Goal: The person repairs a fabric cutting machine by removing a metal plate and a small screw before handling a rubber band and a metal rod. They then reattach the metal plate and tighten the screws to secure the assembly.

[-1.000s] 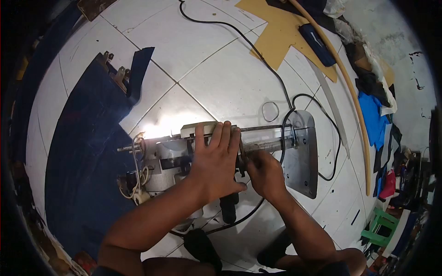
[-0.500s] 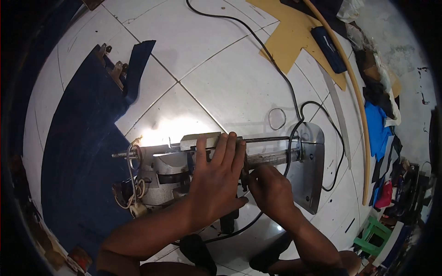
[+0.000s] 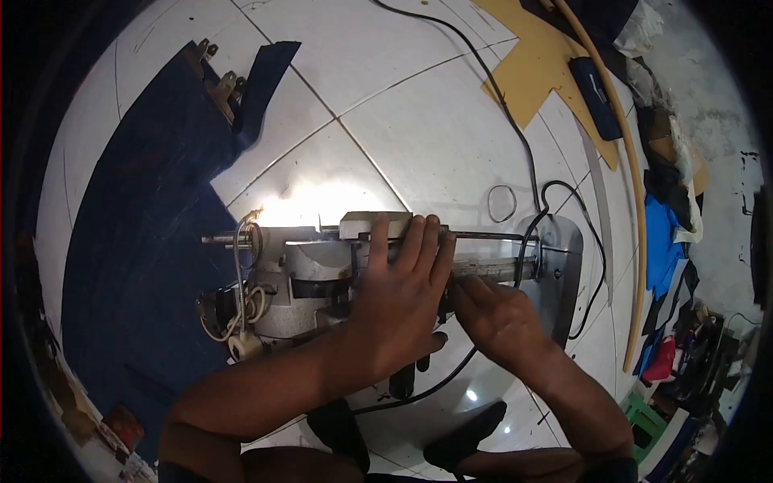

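Metal machine (image 3: 282,319) | rounded grey housing (image 3: 318,260) | smooth, round-cornered base (image 3: 564,270)

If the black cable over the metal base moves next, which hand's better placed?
Right, probably: right hand is nearer where the black cable crosses the metal base; left hand lies spread on the machine, farther off.

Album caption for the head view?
Left hand and right hand at a machine on white tiles, dark blue cloth alongside.
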A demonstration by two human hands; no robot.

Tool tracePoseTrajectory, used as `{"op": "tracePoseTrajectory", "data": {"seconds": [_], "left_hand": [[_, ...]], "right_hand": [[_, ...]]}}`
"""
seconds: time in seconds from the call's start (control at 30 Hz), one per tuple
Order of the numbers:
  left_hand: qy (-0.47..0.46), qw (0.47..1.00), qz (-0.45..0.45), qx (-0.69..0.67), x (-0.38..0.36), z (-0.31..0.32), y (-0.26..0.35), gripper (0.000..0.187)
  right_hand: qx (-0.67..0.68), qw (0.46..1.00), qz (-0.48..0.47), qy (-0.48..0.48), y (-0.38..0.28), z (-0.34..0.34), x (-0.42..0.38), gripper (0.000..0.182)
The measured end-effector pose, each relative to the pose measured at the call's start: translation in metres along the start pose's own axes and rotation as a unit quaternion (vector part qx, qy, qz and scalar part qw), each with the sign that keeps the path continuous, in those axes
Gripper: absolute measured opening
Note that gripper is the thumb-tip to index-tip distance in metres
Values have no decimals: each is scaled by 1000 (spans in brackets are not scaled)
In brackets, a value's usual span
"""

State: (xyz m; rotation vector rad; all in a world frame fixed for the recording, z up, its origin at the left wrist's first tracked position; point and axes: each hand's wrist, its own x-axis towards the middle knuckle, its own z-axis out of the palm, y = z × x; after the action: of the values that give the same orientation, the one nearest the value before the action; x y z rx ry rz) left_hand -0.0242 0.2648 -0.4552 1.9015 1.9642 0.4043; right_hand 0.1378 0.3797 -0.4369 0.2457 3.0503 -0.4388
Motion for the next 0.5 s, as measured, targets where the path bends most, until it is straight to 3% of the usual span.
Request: {"op": "tracePoseTrajectory", "data": {"seconds": [0.23, 0.5], "left_hand": [[0, 1000, 7, 6, -1, 1, -1, 109], [3, 1000, 10, 13, -2, 2, -2, 110]], "right_hand": [[7, 998, -34, -46, 12, -2, -4, 24], [159, 986, 43, 1, 21, 11, -8, 21]]}}
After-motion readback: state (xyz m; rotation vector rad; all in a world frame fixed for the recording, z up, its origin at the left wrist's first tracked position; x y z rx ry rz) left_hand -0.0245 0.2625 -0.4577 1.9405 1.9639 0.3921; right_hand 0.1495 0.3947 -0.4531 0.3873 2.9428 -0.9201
